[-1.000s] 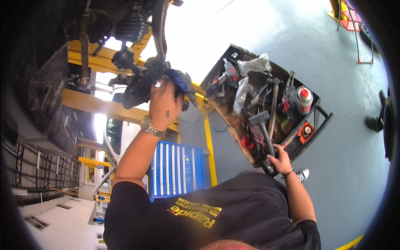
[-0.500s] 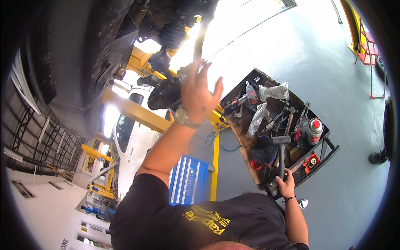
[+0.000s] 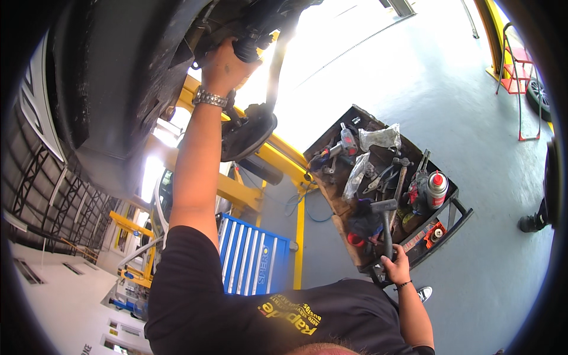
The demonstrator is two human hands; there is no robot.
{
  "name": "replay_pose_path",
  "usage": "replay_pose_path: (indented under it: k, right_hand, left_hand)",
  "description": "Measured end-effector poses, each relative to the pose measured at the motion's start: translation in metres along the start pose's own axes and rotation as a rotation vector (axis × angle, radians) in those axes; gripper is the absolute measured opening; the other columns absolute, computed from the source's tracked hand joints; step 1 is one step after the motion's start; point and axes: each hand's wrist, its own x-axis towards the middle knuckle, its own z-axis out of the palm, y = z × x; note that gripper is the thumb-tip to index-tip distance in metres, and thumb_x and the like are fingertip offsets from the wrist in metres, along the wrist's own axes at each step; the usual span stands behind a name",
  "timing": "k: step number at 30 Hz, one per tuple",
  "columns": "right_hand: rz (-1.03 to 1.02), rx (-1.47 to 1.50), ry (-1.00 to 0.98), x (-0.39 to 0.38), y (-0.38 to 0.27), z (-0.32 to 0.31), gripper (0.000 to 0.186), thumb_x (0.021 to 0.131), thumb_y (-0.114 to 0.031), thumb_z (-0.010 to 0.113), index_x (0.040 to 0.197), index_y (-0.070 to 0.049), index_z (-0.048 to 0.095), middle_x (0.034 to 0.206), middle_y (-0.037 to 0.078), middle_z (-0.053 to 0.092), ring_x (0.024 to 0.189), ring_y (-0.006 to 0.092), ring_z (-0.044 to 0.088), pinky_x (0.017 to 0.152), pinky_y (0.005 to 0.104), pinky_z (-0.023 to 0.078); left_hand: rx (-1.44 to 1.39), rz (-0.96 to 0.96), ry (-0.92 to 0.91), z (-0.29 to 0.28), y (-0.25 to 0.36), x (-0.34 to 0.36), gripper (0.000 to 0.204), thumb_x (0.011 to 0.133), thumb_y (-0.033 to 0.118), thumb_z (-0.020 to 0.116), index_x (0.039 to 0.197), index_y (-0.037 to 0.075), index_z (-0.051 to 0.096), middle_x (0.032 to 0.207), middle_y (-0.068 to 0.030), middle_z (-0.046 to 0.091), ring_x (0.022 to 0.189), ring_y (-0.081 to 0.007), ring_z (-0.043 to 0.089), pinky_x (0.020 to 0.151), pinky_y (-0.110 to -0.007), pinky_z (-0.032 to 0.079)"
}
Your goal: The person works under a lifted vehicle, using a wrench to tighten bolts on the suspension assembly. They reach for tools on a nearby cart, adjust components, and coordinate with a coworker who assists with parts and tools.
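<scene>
In a garage bay, beneath a raised car, a rubber boot [image 3: 247, 47] on the suspension overhead is gripped by the left hand [image 3: 222, 62], while a hammer [image 3: 386, 228] is clasped by the right hand [image 3: 395, 267] over the tool cart [image 3: 458, 222] below, kept ready.

left hand [image 3: 223, 62]: arm raised overhead, fingers curled | right hand [image 3: 395, 267]: arm low, fingers closed in grip
</scene>
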Motion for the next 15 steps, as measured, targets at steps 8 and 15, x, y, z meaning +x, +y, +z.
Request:
replay_pose_path:
  k: [8,15]
  right_hand:
    - [0.033,0.046,0.005,0.000,0.001,-0.002,0.047,0.085,-0.005,0.072,0.127,0.002,0.050,0.082,0.008,0.065,0.058,0.0134,0.063,0.053,0.0291,0.052]
    - [-0.014,-0.018,0.005,0.000,-0.006,-0.002,0.047,0.085,-0.006,0.071,0.127,0.002,0.051,0.086,0.010,0.067,0.058,0.0136,0.064,0.054,0.0296,0.053]
  left_hand:
    - [-0.548,-0.129,-0.140,0.007,-0.008,0.022,0.071,0.063,0.044,0.086,0.119,0.004,0.069,0.107,-0.0187,0.073,0.095,-0.0320,0.072,0.087,-0.038,0.055]
    - [0.255,0.162,0.361,0.030,0.011,0.003,0.077,0.062,0.047,0.088,0.123,0.005,0.065,0.112,-0.0178,0.072,0.096,-0.0350,0.071,0.086,-0.040,0.055]
